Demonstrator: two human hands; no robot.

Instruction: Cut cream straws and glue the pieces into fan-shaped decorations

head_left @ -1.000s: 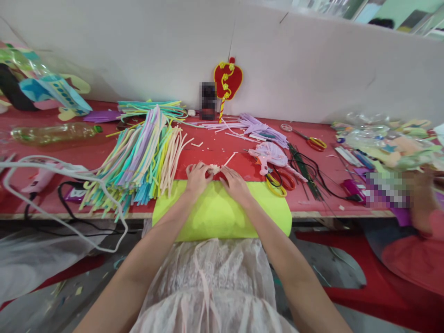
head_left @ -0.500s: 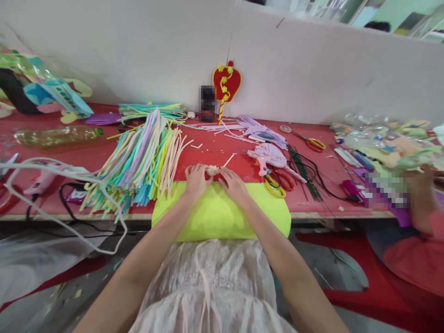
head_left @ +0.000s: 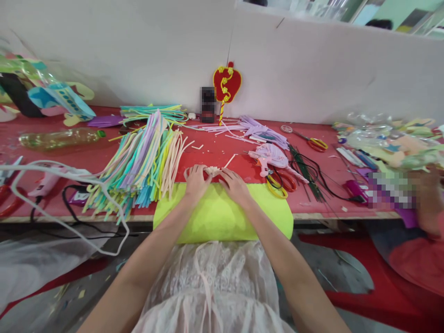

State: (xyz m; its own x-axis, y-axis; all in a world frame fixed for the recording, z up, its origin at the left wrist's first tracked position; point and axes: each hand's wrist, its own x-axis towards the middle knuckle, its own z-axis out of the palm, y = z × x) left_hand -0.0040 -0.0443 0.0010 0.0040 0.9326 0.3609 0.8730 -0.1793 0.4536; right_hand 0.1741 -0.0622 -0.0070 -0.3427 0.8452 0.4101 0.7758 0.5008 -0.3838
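Observation:
Between my two hands, over the red tabletop, is a small cream piece [head_left: 212,171] that looks like bent or coiled fuzzy pipe cleaner. My left hand [head_left: 196,180] is closed on its left side, thumb and fingers pinching. My right hand [head_left: 233,181] pinches its right side with the fingertips. Much of the piece is hidden by my fingers. A straight cream strip [head_left: 230,160] lies just beyond my right fingertips. Both wrists pass over a bright yellow-green sheet [head_left: 222,217] that hangs over the table's front edge.
At left lies a heap of coloured pipe cleaners [head_left: 135,162], near a plastic bottle [head_left: 62,138] and a white cable [head_left: 38,231]. To the right are a pink glue gun [head_left: 263,163], scissors [head_left: 286,180] and purple strands [head_left: 260,129]. A red apple-shaped ornament [head_left: 227,83] stands at the wall.
The view has shifted slightly. My hands stay together around the cream piece, with only slight finger movement.

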